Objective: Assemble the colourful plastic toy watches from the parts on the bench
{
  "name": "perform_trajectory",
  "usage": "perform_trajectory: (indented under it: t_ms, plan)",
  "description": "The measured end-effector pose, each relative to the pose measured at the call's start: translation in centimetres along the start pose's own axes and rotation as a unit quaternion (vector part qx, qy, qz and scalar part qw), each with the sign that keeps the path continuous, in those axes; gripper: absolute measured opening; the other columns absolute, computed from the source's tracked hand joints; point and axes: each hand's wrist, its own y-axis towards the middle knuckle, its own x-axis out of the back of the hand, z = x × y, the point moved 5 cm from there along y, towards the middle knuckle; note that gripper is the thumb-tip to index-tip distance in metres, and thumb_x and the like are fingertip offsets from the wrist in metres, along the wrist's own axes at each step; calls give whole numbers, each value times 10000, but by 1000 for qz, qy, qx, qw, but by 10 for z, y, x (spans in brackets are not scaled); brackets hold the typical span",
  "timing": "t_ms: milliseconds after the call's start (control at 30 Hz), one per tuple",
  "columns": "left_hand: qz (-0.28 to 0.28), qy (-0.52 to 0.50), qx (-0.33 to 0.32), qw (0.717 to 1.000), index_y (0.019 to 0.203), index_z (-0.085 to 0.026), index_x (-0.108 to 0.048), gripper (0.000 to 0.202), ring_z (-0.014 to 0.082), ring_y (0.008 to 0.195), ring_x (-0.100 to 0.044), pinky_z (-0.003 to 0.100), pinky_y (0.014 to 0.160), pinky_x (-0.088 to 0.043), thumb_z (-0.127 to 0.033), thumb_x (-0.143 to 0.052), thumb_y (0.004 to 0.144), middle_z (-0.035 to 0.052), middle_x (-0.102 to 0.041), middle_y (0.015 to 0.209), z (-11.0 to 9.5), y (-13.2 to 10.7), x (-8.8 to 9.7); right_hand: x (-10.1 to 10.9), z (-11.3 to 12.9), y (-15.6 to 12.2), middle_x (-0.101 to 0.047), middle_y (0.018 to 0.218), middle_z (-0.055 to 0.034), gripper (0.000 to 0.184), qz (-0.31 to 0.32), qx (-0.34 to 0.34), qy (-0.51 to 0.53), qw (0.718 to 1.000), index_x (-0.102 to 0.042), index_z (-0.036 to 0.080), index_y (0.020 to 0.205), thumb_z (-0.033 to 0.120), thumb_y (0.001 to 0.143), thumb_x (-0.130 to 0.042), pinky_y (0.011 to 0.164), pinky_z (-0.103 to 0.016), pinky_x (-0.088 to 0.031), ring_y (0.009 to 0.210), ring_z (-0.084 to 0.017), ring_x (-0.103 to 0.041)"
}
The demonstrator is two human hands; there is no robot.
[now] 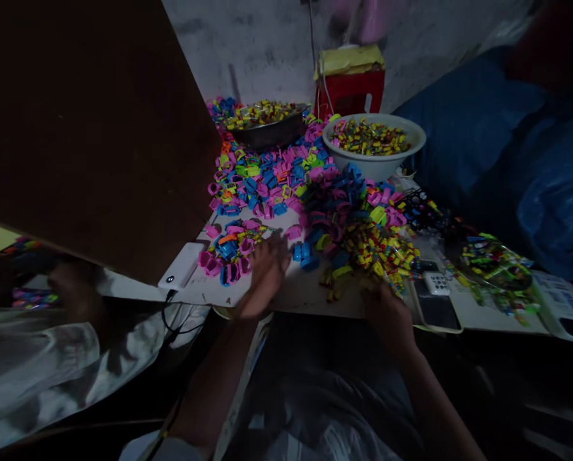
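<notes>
My left hand [268, 264] is palm down over the white table, its fingers stretched forward and somewhat blurred. Just left of it is a small cluster of pink, blue and orange plastic pieces [229, 256] that look like toy watches. My right hand [388, 315] rests at the table's front edge with its fingers curled in at the near side of a heap of yellow and red wrapped candies [382, 253]. Shadow hides what its fingertips hold, if anything. A big heap of the watch-like pieces [267, 182] spreads behind both hands.
A dark bowl [269, 136] and a white basin [375, 168] hold more candies. A phone [437, 310], a bag of green pieces [497, 266] and a white power bank [183, 266] lie around. A brown board [89, 128] rises left. Other people sit at both sides.
</notes>
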Motion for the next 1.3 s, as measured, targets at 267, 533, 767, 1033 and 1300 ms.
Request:
perform_trajectory:
  t_ms: [267,533,767,1033,1300]
  plan:
    - [77,-109,-31,991,1040,-192,-685,222,307,1169,-446,466,987,-347,-283,-620,848,116,-558,1208,-38,-2,-37,9,19,-19,-710,900,-78,278,86,18,246,965,-574,183,1108,334,911,-446,669,-301,-493,772,-202,-672]
    - [177,-439,11,881,825,-180,-594,128,201,1001,-576,310,876,-427,-261,-672,764,46,-636,1021,-37,-53,-13,28,51,-32,-668,948,-63,214,80,19,363,928,-524,197,1073,339,935,-444,741,-283,-491,854,-178,-635]
    - [311,-613,109,718,1155,-232,-494,408,181,1036,-565,267,877,-428,-357,-655,801,20,-609,1104,-59,-113,22,37,83,-43,-630,793,-10,158,159,66,451,876,-559,201,943,343,922,-493,614,-214,-449,686,-131,-578]
    - [267,-613,165,725,832,-183,-526,379,145,753,-584,226,661,-420,-513,-688,739,-22,-611,761,-71,-115,17,60,88,-48,-665,891,-52,129,174,211,305,912,-601,224,914,250,920,-475,747,-291,-459,832,-180,-611]
    - [193,-646,123,728,1091,-223,-549,533,215,1053,-623,310,908,-472,-246,-822,633,77,-667,1160,-78,-106,40,78,61,-45,-701,950,-48,172,45,80,303,949,-594,248,1004,341,881,-518,724,-291,-521,858,-198,-665]
